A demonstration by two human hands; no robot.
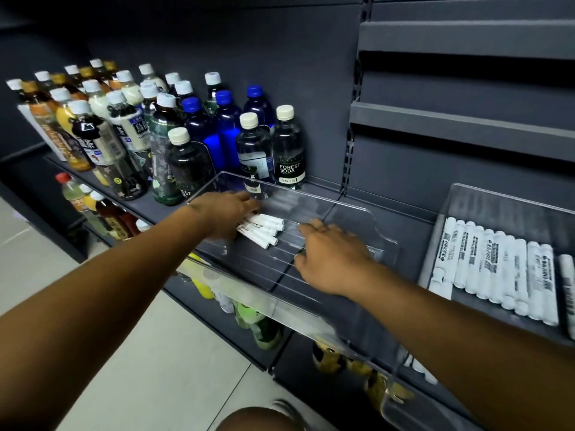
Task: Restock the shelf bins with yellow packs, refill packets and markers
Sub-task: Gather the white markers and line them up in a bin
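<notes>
Inside the clear bin (384, 253), our left hand (224, 213) appears to clasp a bunch of white markers (266, 229); our right hand (330, 260) rests nearby, fingers relaxed, holding nothing.

White markers (263, 229), flat (bunched), clear bin (382, 244)

Clear bin (385, 244) open-topped; floor right of markers (264, 230) free. Bottles (287, 150) crowd back-left rim. Neighbour bin (454, 197) at right mostly full; shelves (466, 122) overhang it.
</notes>
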